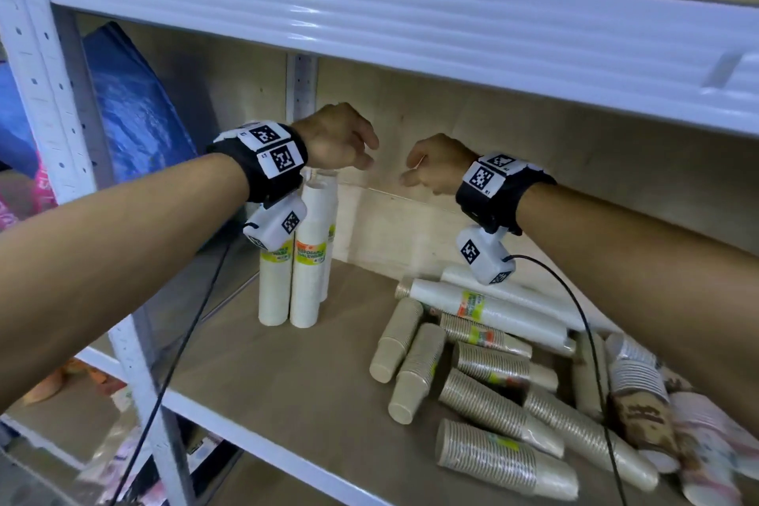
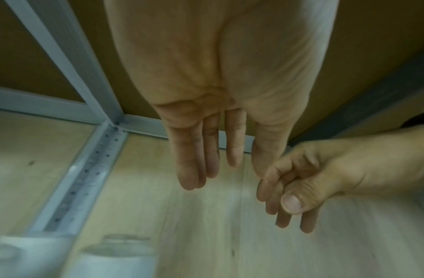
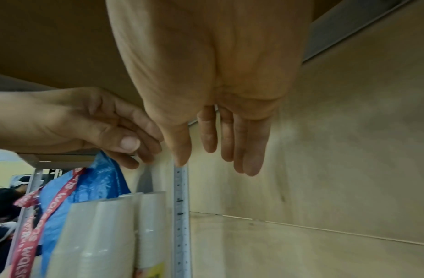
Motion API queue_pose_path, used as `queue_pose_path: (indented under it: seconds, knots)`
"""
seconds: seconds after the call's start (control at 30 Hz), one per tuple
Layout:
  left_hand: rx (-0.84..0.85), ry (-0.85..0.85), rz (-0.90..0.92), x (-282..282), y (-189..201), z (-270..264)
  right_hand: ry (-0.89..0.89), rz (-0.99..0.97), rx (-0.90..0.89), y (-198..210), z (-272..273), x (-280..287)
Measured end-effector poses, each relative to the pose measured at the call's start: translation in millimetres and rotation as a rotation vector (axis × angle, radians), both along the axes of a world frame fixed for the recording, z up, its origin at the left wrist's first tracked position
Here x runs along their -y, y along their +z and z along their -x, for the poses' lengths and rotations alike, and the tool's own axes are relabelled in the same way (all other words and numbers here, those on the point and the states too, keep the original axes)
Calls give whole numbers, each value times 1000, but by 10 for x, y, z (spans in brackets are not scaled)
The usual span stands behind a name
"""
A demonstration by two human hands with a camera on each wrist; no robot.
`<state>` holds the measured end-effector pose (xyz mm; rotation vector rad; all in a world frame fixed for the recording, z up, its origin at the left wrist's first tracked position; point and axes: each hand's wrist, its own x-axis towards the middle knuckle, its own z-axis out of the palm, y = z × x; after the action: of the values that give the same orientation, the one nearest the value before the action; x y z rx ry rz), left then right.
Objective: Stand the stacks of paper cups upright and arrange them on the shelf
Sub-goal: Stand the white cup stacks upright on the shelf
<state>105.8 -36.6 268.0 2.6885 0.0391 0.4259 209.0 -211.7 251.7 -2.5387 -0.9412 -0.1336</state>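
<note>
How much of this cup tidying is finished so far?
Just begun. Done: three white cup stacks stand upright at the shelf's back left. In hand: nothing; the left hand and right hand hover empty. Left: the pile of lying stacks on the right, brown, white and printed.

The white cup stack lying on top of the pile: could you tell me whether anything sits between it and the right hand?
Nothing visible does. The right hand hangs empty above the lying white stack, with only open air between them.
</note>
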Motion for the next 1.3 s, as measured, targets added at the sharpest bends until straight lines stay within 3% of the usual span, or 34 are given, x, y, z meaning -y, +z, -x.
queue_pose_path:
  seconds: [0.33, 0.7, 0.97, 1.3]
  knots:
    - [-124, -178, 52, 646, -443, -534, -262, 40, -101, -244, -501, 1268]
    - [-329, -247, 29, 1035, -1129, -1022, -432, 174, -257, -1046, -750, 2232]
    - [-444, -238, 23, 1091, -1648, -1283, -439, 195, -342, -1499, -939, 2636]
    - [-583, -292, 95, 982, -2009, -1399, -379, 213, -263, -1833, -1083, 2761]
